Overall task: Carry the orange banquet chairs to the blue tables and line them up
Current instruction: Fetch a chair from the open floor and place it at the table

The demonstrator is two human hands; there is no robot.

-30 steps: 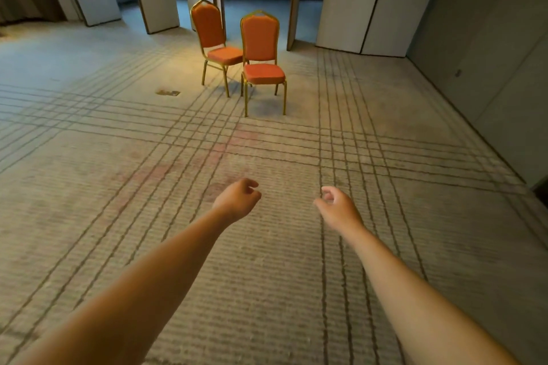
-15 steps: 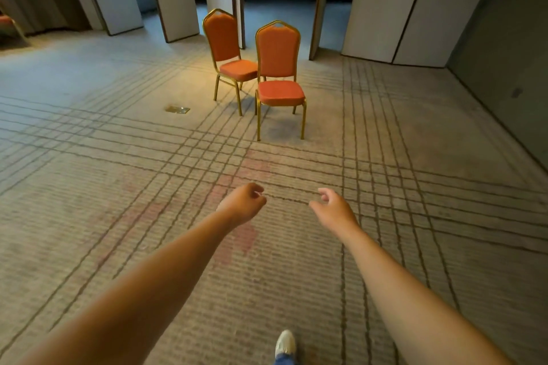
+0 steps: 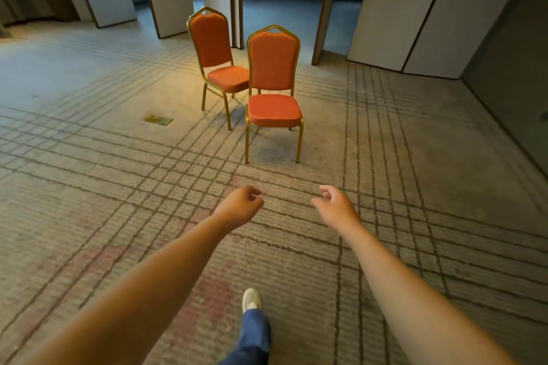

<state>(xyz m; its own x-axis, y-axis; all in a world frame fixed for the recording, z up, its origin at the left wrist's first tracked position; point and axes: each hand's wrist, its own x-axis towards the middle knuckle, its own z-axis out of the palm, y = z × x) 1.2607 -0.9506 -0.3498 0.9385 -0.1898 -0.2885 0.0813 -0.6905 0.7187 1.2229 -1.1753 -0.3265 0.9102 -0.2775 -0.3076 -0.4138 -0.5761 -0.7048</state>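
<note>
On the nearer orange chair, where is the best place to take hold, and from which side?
Probably the top of the back of the nearer chair, where a slot under the gold frame forms a handle, plus the front edge of the seat. It stands upright facing the person, so come from the front.

The left hand (image 3: 238, 206) and right hand (image 3: 337, 208) are bare, and so are both forearms. One leg shows blue trousers (image 3: 253, 336) above a white shoe (image 3: 251, 299).
</note>
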